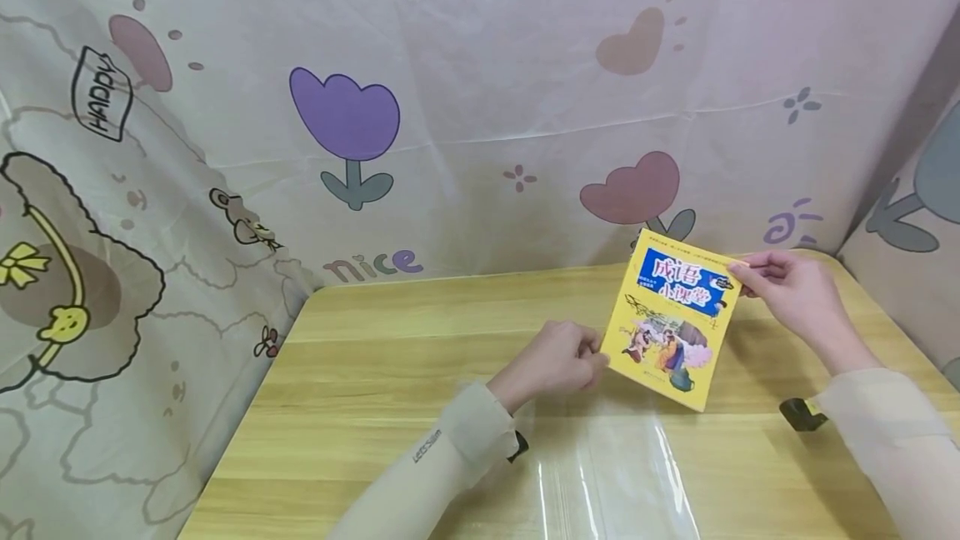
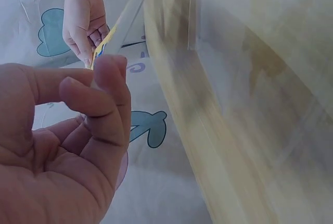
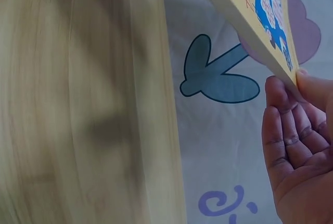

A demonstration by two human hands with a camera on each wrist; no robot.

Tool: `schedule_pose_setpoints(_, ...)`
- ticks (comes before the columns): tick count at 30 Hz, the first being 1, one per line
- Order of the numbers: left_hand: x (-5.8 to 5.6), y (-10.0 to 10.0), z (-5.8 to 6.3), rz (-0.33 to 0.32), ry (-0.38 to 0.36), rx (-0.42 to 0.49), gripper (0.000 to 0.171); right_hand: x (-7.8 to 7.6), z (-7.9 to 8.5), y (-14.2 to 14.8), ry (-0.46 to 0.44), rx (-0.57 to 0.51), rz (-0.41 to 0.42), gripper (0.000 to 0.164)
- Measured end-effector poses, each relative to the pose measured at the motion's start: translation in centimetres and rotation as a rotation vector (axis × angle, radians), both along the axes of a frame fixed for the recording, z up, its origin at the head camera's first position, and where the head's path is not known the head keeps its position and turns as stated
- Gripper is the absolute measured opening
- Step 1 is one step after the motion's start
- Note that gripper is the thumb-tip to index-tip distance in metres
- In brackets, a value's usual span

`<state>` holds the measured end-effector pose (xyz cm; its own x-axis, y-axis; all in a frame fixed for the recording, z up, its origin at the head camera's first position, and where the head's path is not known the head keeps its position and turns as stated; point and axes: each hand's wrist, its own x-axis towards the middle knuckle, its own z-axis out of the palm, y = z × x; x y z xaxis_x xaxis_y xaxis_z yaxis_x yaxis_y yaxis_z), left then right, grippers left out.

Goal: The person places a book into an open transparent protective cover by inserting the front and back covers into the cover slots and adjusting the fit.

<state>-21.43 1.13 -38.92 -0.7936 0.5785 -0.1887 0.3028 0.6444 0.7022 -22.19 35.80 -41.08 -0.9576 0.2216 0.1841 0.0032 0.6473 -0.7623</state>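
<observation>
A yellow paperback book (image 1: 628,332) with a blue title panel and a picture of figures on its cover is held up, tilted, above the table. My left hand (image 1: 558,363) pinches its lower left edge between thumb and fingers. At the upper right corner my right hand (image 1: 802,294) grips the book with the thumb on the cover and fingers behind. In the right wrist view the book (image 3: 250,31) appears edge-on, with the right hand (image 3: 302,146) at its corner. The left wrist view shows the left hand (image 2: 78,140) close up, with the book's thin edge (image 2: 125,23) beyond.
Below the book, a clear plastic sheet or sleeve (image 1: 607,473) lies on the wooden table (image 1: 375,365). A printed cloth (image 1: 480,48) hangs behind and at both sides. Small black pieces (image 1: 802,413) show by each wrist.
</observation>
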Motion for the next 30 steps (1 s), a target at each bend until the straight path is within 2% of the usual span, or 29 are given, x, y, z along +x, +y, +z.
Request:
schedule_pose_setpoints(6,0.2,-1.3,-0.4,-0.008,0.034,0.015,0.031,-0.2,0.5,-1.2,0.01,0.022,0.038,0.048)
schedule_pose_setpoints(11,0.6,-2.0,-0.5,-0.019,0.001,0.032,0.031,0.0,0.9,-2.0,0.0,0.027,0.05,0.048)
schedule_pose_setpoints(16,1.5,-2.5,-0.5,-0.025,-0.055,0.059,0.023,0.4,0.9,-2.4,0.002,0.034,0.062,0.045)
schedule_pose_setpoints(26,3.5,-3.5,-0.1,-0.037,-0.07,0.086,0.022,0.7,1.3,-3.9,0.028,0.068,0.106,0.039)
schedule_pose_setpoints(30,4.1,-4.0,-0.3,-0.055,-0.052,0.09,0.019,0.9,1.4,-4.5,0.03,0.074,0.132,0.035)
